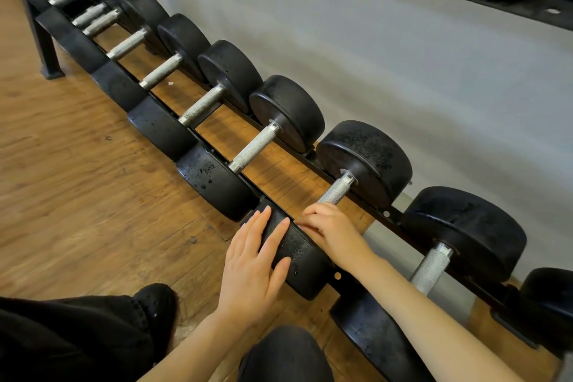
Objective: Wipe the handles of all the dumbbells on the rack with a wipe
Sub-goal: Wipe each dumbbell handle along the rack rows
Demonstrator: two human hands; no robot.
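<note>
Right hand [333,231] fingers curl over the near end of a knurled handle [336,191]; whether a wipe lies beneath cannot be told. Left hand [254,270] rests flat, fingers straight, on that dumbbell's near black head [297,253], on the low rack [390,215].

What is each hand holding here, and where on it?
Right hand grips the near end of a dumbbell handle; any wipe is hidden. Left hand rests flat on that dumbbell's front head.

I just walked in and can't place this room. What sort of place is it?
Most likely a gym or weight room. A long row of black dumbbells with knurled metal handles sits on a low rack, over a wood floor. A person crouches there, the right hand around one handle.
</note>
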